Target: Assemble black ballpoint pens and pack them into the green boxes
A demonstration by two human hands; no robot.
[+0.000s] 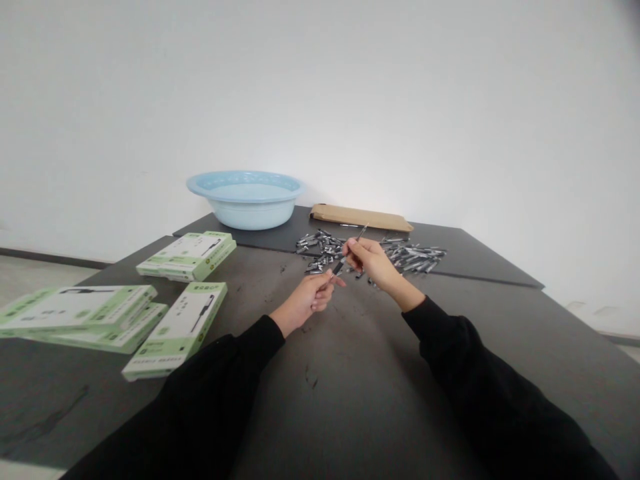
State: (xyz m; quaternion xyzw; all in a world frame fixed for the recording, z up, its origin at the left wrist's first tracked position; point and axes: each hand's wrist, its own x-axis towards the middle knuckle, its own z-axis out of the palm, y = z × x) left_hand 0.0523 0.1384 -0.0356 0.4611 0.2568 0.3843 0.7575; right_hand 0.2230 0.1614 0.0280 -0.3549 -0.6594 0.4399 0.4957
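Observation:
My left hand (313,295) is closed in a pinch on the lower end of a thin dark pen-like stick (341,265). My right hand (369,259) is closed round the same stick higher up, and its thin tip pokes out above the fingers. Both hands hover over the dark table (350,373), just in front of a heap of several small silvery-black pen parts (410,255). Black sleeves cover both arms.
A pale blue basin (247,198) stands at the back of the table, with a flat brown cardboard envelope (360,217) to its right. Several green-and-white flat boxes (186,255) lie at the left, some stacked (80,313). A white wall is behind.

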